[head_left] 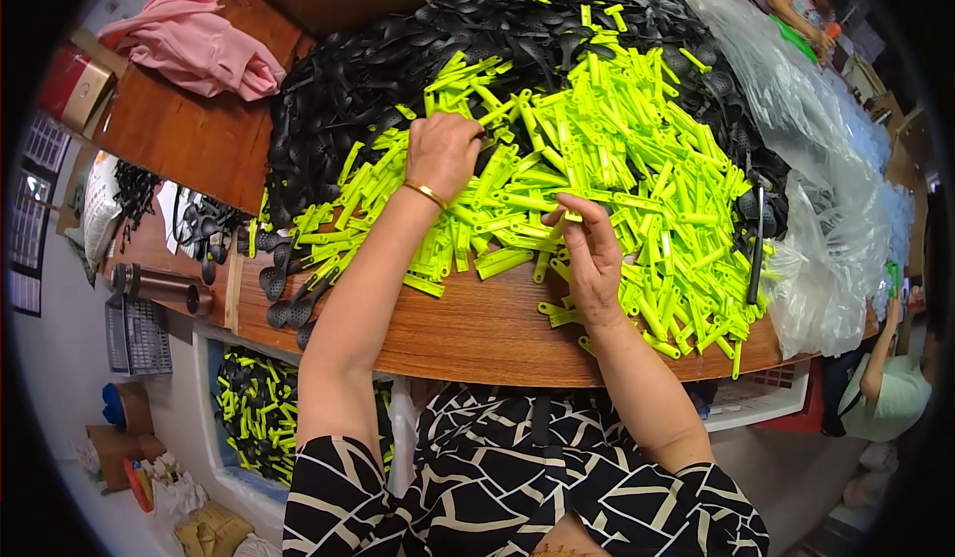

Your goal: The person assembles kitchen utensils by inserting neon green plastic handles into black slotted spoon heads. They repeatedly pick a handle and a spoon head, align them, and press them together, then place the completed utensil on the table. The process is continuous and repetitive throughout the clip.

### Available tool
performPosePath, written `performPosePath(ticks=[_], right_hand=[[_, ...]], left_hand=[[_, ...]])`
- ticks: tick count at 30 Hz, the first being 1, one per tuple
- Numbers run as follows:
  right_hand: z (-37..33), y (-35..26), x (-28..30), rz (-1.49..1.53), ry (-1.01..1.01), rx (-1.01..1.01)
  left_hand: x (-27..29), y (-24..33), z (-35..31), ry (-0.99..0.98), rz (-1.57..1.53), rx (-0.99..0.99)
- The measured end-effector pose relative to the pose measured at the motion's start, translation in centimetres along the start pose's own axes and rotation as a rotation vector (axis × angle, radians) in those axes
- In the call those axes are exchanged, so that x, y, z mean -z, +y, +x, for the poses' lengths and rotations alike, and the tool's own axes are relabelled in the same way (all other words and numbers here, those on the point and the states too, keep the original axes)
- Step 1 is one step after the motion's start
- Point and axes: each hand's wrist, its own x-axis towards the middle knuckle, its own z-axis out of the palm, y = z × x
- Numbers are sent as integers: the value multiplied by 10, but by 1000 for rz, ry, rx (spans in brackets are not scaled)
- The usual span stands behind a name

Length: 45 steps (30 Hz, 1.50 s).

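My left hand (444, 155), a gold bangle at its wrist, reaches over the heap of neon yellow-green plastic handles (647, 149). Its fingers are curled down where the handles meet the black plastic utensil heads (348, 90); what they grip is hidden. Closer to me, my right hand (594, 267) is closed, thumb against fingers, on a yellow-green handle (571, 217) seen mostly end-on. Loose handles lie around both hands. Several black slotted spoon heads (286, 298) stick out at the table's left front edge.
A bin (214, 398) of mixed black and green pieces stands below the table at left. A pink cloth (199, 40) lies on a wooden board (179, 129). Clear plastic sheeting (816, 189) covers the right side. Two other people (890, 393) are at the right. A metal flask (164, 288) lies at left.
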Motion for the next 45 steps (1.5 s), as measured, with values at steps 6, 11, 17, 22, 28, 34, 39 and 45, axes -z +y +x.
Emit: performPosePath(ticks=[6, 11, 17, 22, 28, 34, 39, 45], right_hand=[[4, -7, 9, 89, 50, -55], [18, -60, 12, -348, -138, 235], [11, -94, 16, -587, -506, 326], [-3, -97, 7, -515, -602, 216], [-15, -90, -4, -375, -643, 142], [-43, -74, -20, -462, -755, 169], [-62, -58, -44, -547, -913, 610], [-72, -28, -54, -593, -967, 551]], left_hand=[[34, 33, -23, 173, -280, -51], [82, 85, -103, -53, -609, 135], [105, 112, -153, -210, -724, 205], [112, 115, -170, -171, -651, 89], [121, 122, -193, -75, -411, -35], [120, 133, -240, -128, -468, 166], [110, 99, -310, -523, -1503, 842], [49, 127, -357, -38, -1632, 1070]])
